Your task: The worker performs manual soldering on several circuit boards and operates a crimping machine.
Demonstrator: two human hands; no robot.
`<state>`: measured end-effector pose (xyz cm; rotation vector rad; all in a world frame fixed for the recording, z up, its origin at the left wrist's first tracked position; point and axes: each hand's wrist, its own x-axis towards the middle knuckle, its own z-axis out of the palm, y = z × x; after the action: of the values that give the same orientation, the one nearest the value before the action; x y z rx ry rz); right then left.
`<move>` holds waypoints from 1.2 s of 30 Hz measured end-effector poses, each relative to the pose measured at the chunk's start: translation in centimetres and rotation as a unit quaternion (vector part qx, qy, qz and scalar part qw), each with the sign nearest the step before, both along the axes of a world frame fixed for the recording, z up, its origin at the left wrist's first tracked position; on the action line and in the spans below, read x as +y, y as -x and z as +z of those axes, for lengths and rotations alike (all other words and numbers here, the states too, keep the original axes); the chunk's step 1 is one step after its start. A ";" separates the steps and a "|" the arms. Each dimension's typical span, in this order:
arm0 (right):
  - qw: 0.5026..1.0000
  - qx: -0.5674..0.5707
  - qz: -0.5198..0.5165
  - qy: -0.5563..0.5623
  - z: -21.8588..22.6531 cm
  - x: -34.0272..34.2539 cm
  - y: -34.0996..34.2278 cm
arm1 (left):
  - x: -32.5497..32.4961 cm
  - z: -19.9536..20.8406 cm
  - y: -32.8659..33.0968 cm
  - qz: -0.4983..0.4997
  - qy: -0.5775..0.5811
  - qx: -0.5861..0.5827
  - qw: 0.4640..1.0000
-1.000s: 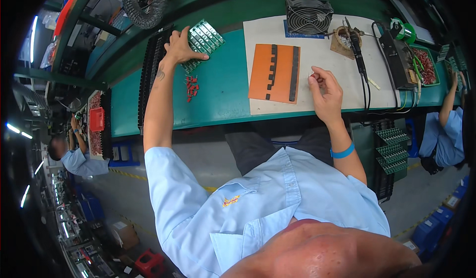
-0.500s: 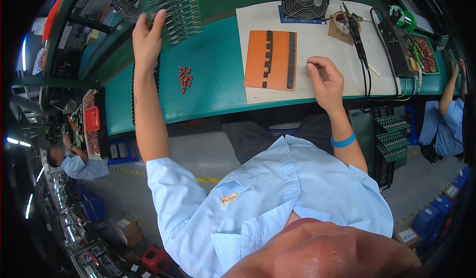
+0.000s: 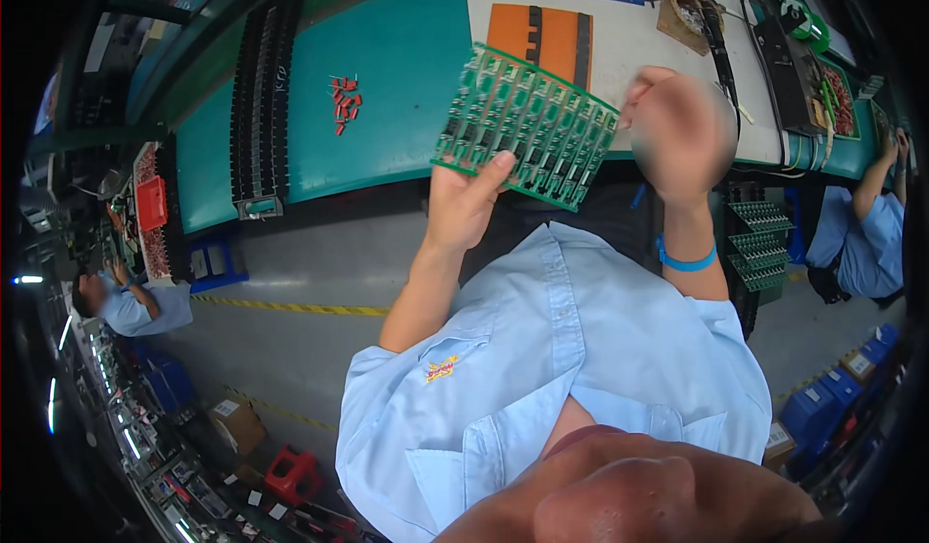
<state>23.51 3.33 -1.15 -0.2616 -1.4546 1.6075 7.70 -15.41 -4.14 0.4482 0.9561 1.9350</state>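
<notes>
Left hand [image 3: 463, 206] grips green circuit-board panel [image 3: 524, 127]; right hand [image 3: 680, 136], blurred, grip unclear, at its edge.

Light-blue short-sleeved shirt [image 3: 581, 349], blue wristband [image 3: 685, 257]

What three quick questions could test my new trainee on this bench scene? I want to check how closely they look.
1. True or false: the left hand grips the green circuit board panel at its lower edge.
2. Which lies on the white mat? A) orange fixture B) red components C) black rack
3. What colour is the wristband on the right arm?

Key: 1 true; 2 A; 3 blue.
</notes>
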 end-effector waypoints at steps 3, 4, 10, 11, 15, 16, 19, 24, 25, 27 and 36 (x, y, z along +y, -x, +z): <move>0.995 -0.041 0.087 0.006 1.6 -3.2 2.4 | 0.5 -0.1 -2.3 0.044 0.036 0.060 0.997; 0.994 -0.055 0.097 0.006 1.6 -3.9 2.9 | 0.4 -0.1 -2.7 0.056 0.049 0.082 0.994; 0.992 -0.055 0.113 0.032 1.0 -5.5 3.6 | -0.8 -0.1 -3.0 0.009 0.086 0.186 0.979; 0.993 -0.052 0.105 0.032 0.9 -5.6 3.6 | -0.9 0.0 -3.0 0.012 0.089 0.190 0.978; 0.996 -0.045 0.076 0.029 0.9 -5.9 3.5 | -1.1 0.2 -3.1 0.019 0.094 0.201 0.975; 0.996 -0.046 0.074 0.027 1.0 -5.9 3.5 | -1.2 0.2 -3.2 0.020 0.096 0.203 0.974; 0.996 -0.049 0.066 0.021 1.3 -5.8 3.3 | -1.3 0.3 -3.3 0.021 0.101 0.209 0.972; 0.996 -0.043 0.068 0.025 0.9 -5.7 3.6 | -1.4 0.1 -3.4 0.015 0.087 0.190 0.978; 0.996 -0.043 0.068 0.025 0.8 -5.8 3.7 | -1.5 0.2 -3.3 0.015 0.087 0.189 0.978; 0.997 -0.038 0.064 0.032 0.7 -5.9 3.8 | -1.5 0.3 -3.2 0.016 0.097 0.205 0.974; 0.996 -0.048 0.067 0.031 0.7 -6.0 3.9 | -1.7 0.1 -3.0 0.017 0.106 0.228 0.968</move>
<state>19.56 -2.67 -0.46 -0.2866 -1.5245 1.7709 10.71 -17.15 -4.00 0.7742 1.4574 1.7648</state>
